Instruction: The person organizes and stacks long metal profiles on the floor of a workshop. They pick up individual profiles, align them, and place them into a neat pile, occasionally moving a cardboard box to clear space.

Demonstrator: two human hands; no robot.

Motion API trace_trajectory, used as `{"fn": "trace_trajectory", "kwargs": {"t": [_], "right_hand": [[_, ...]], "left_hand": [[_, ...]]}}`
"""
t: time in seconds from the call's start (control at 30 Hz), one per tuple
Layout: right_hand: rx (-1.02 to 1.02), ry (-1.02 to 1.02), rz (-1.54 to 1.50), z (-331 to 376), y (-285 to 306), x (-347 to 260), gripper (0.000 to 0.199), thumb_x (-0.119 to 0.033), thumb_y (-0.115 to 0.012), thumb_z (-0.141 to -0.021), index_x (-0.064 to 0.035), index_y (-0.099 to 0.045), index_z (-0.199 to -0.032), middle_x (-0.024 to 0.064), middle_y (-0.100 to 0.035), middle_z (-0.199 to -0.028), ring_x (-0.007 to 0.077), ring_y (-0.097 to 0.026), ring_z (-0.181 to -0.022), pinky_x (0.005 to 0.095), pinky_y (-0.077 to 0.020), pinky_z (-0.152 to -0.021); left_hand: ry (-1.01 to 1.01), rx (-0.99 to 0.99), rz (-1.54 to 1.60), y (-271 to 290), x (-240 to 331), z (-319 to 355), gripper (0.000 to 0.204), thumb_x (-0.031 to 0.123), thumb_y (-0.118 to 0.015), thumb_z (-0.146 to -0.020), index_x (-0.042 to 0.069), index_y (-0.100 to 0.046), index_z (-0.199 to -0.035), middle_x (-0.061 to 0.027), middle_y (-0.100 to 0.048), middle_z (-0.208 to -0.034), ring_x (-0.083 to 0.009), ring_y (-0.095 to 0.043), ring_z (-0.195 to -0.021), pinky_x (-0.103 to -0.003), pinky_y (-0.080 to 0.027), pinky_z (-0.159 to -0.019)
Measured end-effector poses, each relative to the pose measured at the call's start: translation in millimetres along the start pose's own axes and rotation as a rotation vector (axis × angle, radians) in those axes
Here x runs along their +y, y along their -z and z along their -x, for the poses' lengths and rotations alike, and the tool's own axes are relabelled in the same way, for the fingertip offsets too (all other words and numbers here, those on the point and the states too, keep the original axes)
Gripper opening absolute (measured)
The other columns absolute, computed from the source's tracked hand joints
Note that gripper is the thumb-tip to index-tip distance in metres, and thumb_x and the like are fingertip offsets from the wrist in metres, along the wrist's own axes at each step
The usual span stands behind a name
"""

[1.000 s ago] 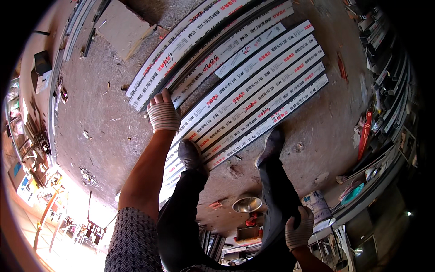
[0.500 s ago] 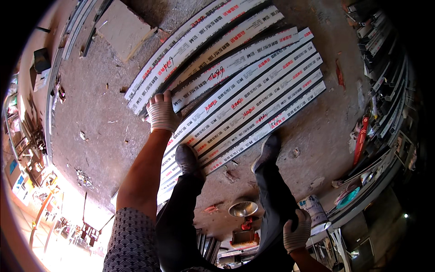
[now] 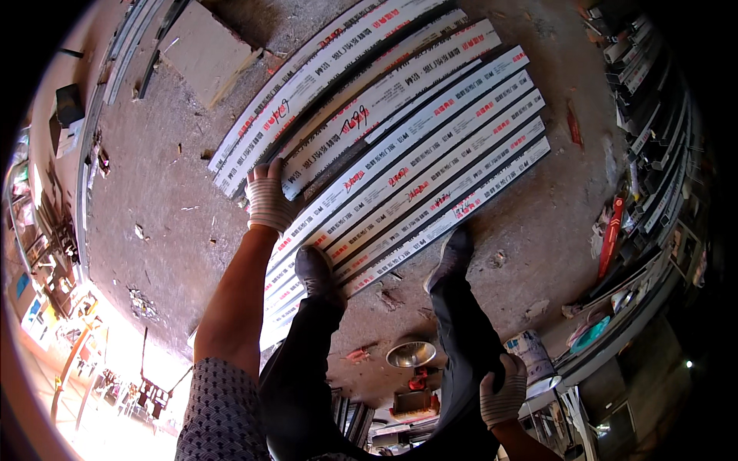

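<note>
My left hand (image 3: 269,198), in a pale striped glove, has its fingers closed around the near left end of a long profile bar (image 3: 392,104) with printed white film and handwriting on it. This bar lies in a fanned row of similar filmed bars on the floor. Beyond it are more bars (image 3: 338,58), close against each other. On my side, several parallel bars (image 3: 415,196) run from lower left to upper right. At lower right, my right hand (image 3: 504,390), gloved alike, rests on my knee with its thumb and fingers apart and nothing held.
My left shoe (image 3: 314,265) is against the nearest bars; my right shoe (image 3: 459,250) is by their edge. A metal bowl (image 3: 411,353), red tool (image 3: 417,380) and bucket (image 3: 530,353) are nearby. Stacked profiles (image 3: 661,161) line the right; a board (image 3: 204,54) lies far left.
The bar at my left hand has shifted away from me, showing more of its white face and narrowing the view of the bar beyond. My left hand moved slightly left. My right hand stayed put.
</note>
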State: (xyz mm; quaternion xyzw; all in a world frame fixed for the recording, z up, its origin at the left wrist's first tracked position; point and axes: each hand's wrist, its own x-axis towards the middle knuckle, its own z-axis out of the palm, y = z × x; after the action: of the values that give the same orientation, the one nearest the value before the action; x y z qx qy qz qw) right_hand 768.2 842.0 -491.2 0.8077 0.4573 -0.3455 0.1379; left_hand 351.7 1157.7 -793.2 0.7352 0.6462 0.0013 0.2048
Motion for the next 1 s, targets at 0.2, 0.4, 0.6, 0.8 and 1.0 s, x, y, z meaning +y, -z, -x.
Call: {"fn": "trace_trajectory", "kwargs": {"t": [0.2,0.4,0.6,0.8,1.0], "right_hand": [[-0.017,0.004,-0.014,-3.7,3.6,-0.4,0.049,-0.020,-0.066,-0.090,0.0000,-0.055,-0.133,0.0266,-0.055,-0.134,0.0441,-0.053,-0.126,0.0535,-0.0444,-0.108],[-0.015,0.014,-0.028,-5.9,4.8,-1.4,0.049,-0.019,-0.066,-0.090,0.0003,-0.054,-0.133,0.0262,-0.055,-0.134,0.0436,-0.054,-0.126,0.0533,-0.0441,-0.109],[-0.007,0.001,-0.009,-6.6,5.8,-2.0,0.050,-0.019,-0.067,-0.089,0.0009,-0.056,-0.133,0.0265,-0.055,-0.134,0.0436,-0.054,-0.125,0.0519,-0.0452,-0.109],[-0.004,0.011,-0.021,-8.8,7.5,-3.2,0.049,-0.019,-0.067,-0.090,0.0000,-0.056,-0.134,0.0270,-0.055,-0.132,0.0441,-0.055,-0.124,0.0524,-0.0465,-0.107],[0.013,0.064,-0.005,-10.7,7.6,0.5,0.050,-0.021,-0.066,-0.092,-0.0010,-0.054,-0.136,0.0279,-0.056,-0.130,0.0451,-0.056,-0.121,0.0530,-0.0476,-0.105]], "left_hand": [[0.054,-0.029,-0.011,2.7,-3.7,-12.6,0.091,0.021,-0.090,-0.061,0.007,-0.051,-0.142,-0.0230,-0.054,-0.129,-0.0448,-0.051,-0.118,-0.053,-0.047,-0.106],[0.065,-0.033,-0.027,1.2,0.6,-11.1,0.090,0.021,-0.090,-0.065,0.004,-0.048,-0.144,-0.0238,-0.054,-0.130,-0.0458,-0.051,-0.120,-0.053,-0.047,-0.107],[0.045,0.039,-0.027,-5.1,-3.0,-7.9,0.088,0.020,-0.088,-0.067,0.004,-0.047,-0.143,-0.0240,-0.053,-0.132,-0.0457,-0.050,-0.121,-0.053,-0.046,-0.108],[0.069,0.103,-0.057,-6.1,-6.7,-8.0,0.089,0.022,-0.087,-0.068,0.005,-0.047,-0.146,-0.0224,-0.052,-0.134,-0.0447,-0.051,-0.122,-0.053,-0.047,-0.108],[0.176,0.019,-0.139,7.4,2.9,-17.1,0.095,0.023,-0.089,-0.068,0.009,-0.046,-0.151,-0.0188,-0.053,-0.137,-0.0413,-0.051,-0.126,-0.050,-0.048,-0.110]]}}
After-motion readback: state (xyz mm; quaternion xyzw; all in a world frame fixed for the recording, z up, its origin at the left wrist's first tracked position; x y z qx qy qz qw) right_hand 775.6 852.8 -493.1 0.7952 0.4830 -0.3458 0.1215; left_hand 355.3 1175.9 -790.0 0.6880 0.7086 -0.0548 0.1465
